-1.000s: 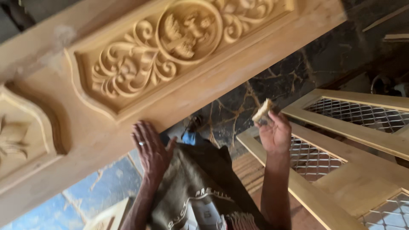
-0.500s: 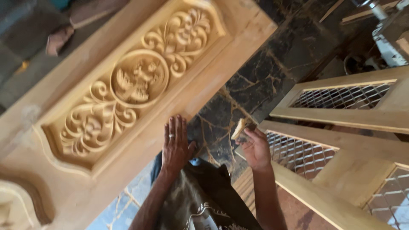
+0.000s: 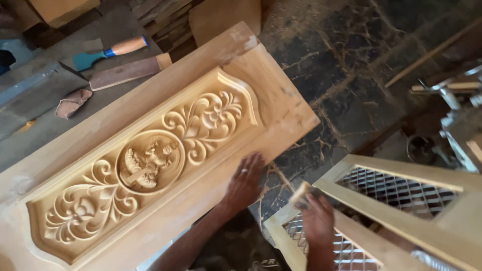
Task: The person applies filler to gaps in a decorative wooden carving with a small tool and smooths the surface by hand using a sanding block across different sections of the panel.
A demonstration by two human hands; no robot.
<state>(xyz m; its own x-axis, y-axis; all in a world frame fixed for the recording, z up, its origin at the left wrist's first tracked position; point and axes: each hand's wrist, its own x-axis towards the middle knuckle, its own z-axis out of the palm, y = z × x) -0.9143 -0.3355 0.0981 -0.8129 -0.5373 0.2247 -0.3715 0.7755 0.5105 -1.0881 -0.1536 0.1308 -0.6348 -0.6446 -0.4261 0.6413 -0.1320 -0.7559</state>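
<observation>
A long carved wooden door panel [image 3: 261, 95] runs diagonally across the view, with scroll carving and a round medallion [image 3: 149, 161] in its recessed centre. My left hand [image 3: 244, 183] lies flat, fingers spread, on the panel's lower rail near its end. My right hand [image 3: 317, 217] is beside it, off the panel, holding a small pale piece of sandpaper [image 3: 301, 192] between thumb and fingers. It hovers over a wooden frame with metal mesh [image 3: 401, 193].
Dark marbled floor [image 3: 361, 65] lies beyond the panel's end. A saw with a wooden handle [image 3: 128, 46] and wood scraps [image 3: 73, 101] lie at the upper left. Metal tools or machine parts [image 3: 452, 100] stand at the right edge.
The view has tilted down, so the panel's end and the floor show. My left hand stays flat on the lower rail. My right hand still holds the sandpaper, off the panel.
</observation>
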